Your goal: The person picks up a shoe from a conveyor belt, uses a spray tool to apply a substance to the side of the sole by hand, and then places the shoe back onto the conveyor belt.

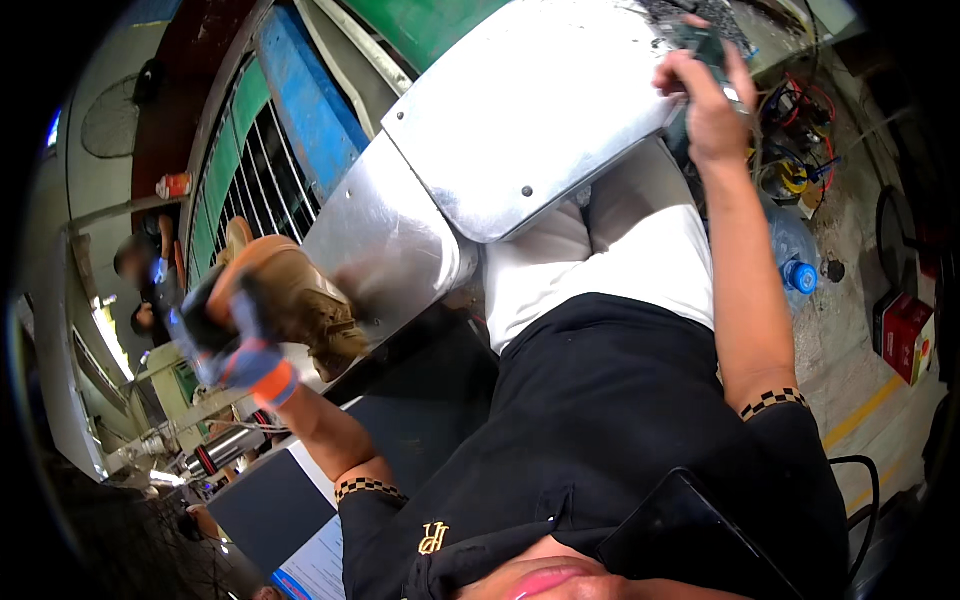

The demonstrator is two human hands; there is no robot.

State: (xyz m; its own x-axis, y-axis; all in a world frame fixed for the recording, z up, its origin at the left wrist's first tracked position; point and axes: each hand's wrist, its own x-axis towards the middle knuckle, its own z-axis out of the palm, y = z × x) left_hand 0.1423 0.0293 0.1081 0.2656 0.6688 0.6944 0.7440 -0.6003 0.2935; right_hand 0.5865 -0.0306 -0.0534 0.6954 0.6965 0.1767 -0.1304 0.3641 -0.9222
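My left hand (240,355), in a grey-blue glove with an orange cuff, is out at the left and blurred by motion. Its fingers look closed around the dark edge of a tan laced boot (312,312), beside the end of the bright metal surface. Part of another tan boot (238,238) shows behind it. At the far right corner of the metal surface, my bare right hand (712,105) has its fingers wrapped around a dark grey hand-sized object (708,50) with a shiny end. Its kind is hard to make out.
The metal surface (520,110) spans over my lap, with dark scraps (690,12) at its far end. A clear bottle with a blue cap (800,277), tangled wires (800,110) and a red box (905,340) are at right. People (150,280) are at far left.
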